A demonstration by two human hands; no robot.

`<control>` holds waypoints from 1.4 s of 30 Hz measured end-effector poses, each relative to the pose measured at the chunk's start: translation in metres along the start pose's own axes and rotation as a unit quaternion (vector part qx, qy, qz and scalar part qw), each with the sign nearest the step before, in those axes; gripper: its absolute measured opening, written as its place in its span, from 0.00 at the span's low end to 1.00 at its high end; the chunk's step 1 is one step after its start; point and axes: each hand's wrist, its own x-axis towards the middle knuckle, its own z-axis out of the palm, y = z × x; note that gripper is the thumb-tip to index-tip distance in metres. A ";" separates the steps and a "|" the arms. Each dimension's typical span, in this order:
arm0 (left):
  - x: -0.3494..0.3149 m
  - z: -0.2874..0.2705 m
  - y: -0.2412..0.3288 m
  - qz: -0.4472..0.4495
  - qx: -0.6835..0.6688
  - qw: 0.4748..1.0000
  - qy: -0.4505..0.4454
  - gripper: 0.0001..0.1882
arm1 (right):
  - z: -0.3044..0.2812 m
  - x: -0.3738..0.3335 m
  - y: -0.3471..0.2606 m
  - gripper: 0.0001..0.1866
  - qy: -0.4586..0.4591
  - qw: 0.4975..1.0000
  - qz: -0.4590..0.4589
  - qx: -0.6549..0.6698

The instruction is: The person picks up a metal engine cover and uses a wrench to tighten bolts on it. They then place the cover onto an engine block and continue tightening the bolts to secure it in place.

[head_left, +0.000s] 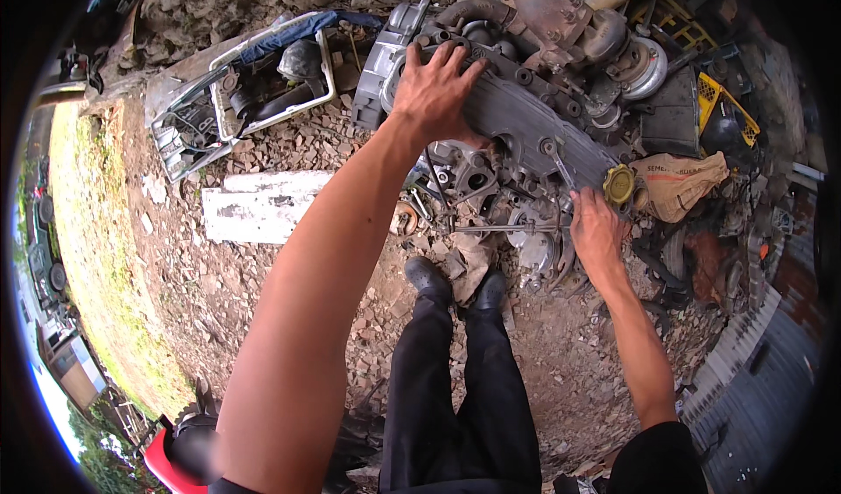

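On the rubble ground lies the engine block (pixel 526 117); our left hand (pixel 435 91) presses flat on its top, fingers spread, bracing it, while our right hand (pixel 596 231) grips a spanner (pixel 557 163) at its lower edge.

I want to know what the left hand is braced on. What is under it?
The left hand lies flat on the grey engine block, near its round end housing. The metal directly under the palm is covered.
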 end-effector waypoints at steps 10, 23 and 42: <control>-0.003 0.006 -0.005 0.003 0.004 1.000 0.028 0.70 | 0.003 0.058 -0.106 0.14 -0.010 0.992 -0.088 0.087; -0.005 -0.005 -0.003 -0.003 0.041 0.999 -0.006 0.68 | -0.028 0.096 -0.024 0.15 0.072 0.965 -0.238 0.081; 0.001 -0.003 -0.007 0.037 0.059 0.998 0.009 0.65 | -0.009 0.156 -0.044 0.09 0.117 0.957 -0.221 0.149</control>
